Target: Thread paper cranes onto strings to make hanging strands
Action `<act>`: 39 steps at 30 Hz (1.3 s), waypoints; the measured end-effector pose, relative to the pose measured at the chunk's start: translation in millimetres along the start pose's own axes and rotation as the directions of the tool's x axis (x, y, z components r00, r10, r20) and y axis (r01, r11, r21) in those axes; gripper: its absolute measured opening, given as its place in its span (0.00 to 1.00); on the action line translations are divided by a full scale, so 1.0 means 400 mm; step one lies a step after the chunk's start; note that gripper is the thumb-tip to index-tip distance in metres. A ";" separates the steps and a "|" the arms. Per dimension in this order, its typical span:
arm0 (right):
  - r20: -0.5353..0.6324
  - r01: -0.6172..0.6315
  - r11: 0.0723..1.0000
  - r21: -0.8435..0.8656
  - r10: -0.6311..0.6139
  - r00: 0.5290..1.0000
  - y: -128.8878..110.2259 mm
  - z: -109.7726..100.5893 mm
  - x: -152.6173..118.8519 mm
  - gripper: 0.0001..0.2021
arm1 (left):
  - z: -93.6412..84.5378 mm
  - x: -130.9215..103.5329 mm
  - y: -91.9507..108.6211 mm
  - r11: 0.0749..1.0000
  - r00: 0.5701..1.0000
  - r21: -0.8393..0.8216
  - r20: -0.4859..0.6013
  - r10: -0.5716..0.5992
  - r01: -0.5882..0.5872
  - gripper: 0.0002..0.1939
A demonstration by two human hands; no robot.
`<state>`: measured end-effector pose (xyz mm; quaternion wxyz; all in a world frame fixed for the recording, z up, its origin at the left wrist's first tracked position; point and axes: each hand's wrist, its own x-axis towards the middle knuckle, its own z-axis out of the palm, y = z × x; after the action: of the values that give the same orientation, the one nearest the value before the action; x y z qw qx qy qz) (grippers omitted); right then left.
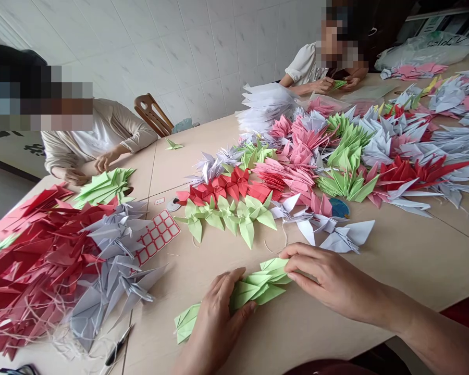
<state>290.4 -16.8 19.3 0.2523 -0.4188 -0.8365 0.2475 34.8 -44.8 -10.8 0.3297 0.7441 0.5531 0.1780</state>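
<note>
Near the table's front edge lies a bundle of overlapping light green folded papers (258, 287). My left hand (222, 317) wraps around its middle, thumb on the near side, and part of the bundle sticks out to the left of it. At the right end, my right hand (316, 273) has its fingertips closed on the tip of a green piece. Just beyond the hands sit a row of light green folded paper flowers (234, 216) and some white folded paper flowers (346, 237) with thin string.
Red folded papers (35, 260) and grey paper flowers (119, 276) pile up at left, with loose string and a black-handled tool (119, 344). A red-lined label sheet (157, 237) lies beside them. Mixed coloured folded papers (347, 140) fill the far right. Two people (97, 125) sit opposite.
</note>
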 end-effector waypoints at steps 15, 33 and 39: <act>-0.006 -0.008 0.999 0.044 0.009 1.000 -0.017 -0.004 0.004 0.11 | 0.010 0.006 0.007 0.994 0.996 0.073 -0.026 0.080 -0.078 0.20; 0.053 0.056 0.997 0.061 -0.059 0.997 -0.032 0.006 0.000 0.13 | 0.023 -0.002 -0.003 0.980 0.988 0.140 -0.045 0.147 -0.139 0.25; 0.076 0.059 0.995 0.078 -0.065 0.995 -0.030 0.012 -0.006 0.13 | 0.021 0.000 -0.002 0.947 0.962 0.196 -0.049 0.267 -0.253 0.22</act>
<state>281.9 -26.1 22.6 0.2424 -0.3728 -0.8484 0.2873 39.7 -47.0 -17.2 0.2105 0.8311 0.4765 0.1947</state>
